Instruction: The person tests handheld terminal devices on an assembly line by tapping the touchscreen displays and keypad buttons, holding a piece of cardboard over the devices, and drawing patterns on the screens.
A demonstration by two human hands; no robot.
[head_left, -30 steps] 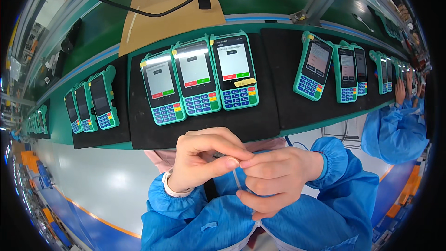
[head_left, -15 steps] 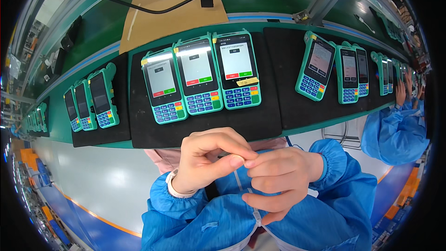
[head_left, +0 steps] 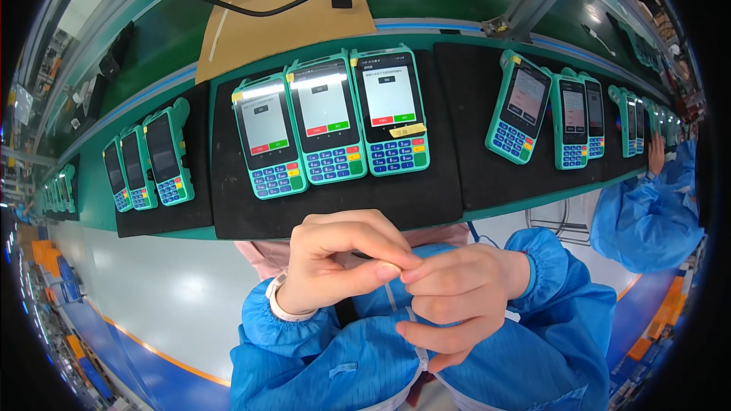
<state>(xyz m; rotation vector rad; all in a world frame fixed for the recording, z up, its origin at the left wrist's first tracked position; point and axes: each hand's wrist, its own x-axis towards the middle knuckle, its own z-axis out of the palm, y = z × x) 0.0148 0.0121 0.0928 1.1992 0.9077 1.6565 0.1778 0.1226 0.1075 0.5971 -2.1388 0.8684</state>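
Observation:
My left hand (head_left: 339, 259) is closed in a pinch, thumb against forefinger, just in front of the bench edge. Its fingertips meet those of my right hand (head_left: 457, 293), whose fingers are curled and closed. What they hold, if anything, is hidden between the fingertips. Beyond my hands, a row of three green handheld payment terminals lies face up: the left one (head_left: 272, 141), the middle one (head_left: 324, 118) and the right one (head_left: 390, 110). Their screens are lit, and a small yellow label (head_left: 406, 131) sits on the right one below its screen.
More terminals lie to the left (head_left: 164, 156) and right (head_left: 519, 106) on black mats (head_left: 343, 209). Behind stands a brown board (head_left: 289, 27) with a black cable (head_left: 259, 14) hanging across it. A metal post (head_left: 544, 0) rises at the back right. A co-worker's blue sleeve (head_left: 643, 217) shows far right.
Both hands stay joined at the fingertips, with only a tiny shift. At the far right, the co-worker's hands have moved slightly. The terminals lie as before.

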